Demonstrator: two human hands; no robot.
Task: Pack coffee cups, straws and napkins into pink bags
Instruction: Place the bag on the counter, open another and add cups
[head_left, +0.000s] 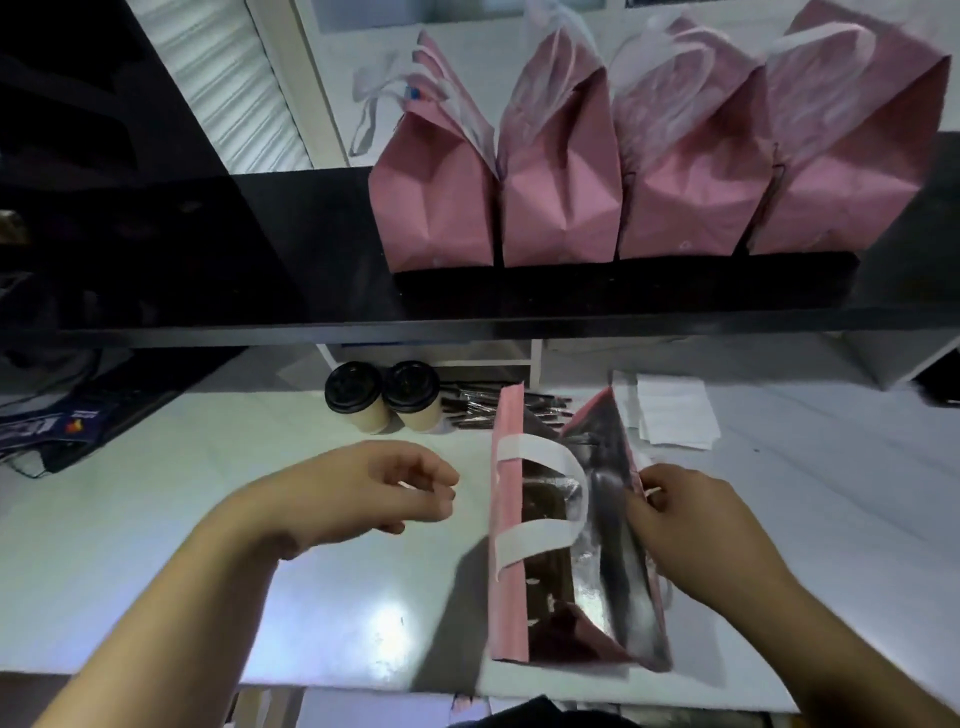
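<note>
Head cam: right hand (691, 525) pinches open pink bag (566, 545) w/ silver lining; left hand (374, 493) loose.

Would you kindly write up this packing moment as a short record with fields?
open bag: pink bag with a silver lining, standing open on the white counter
right hand: right hand pinches the bag's right edge
left hand: left hand hovers over the counter, holding nothing
cups: two lidded coffee cups behind the left hand
straws: wrapped straws beside the cups
napkins: white napkins at back right
shelf: four pink bags in a row
</note>
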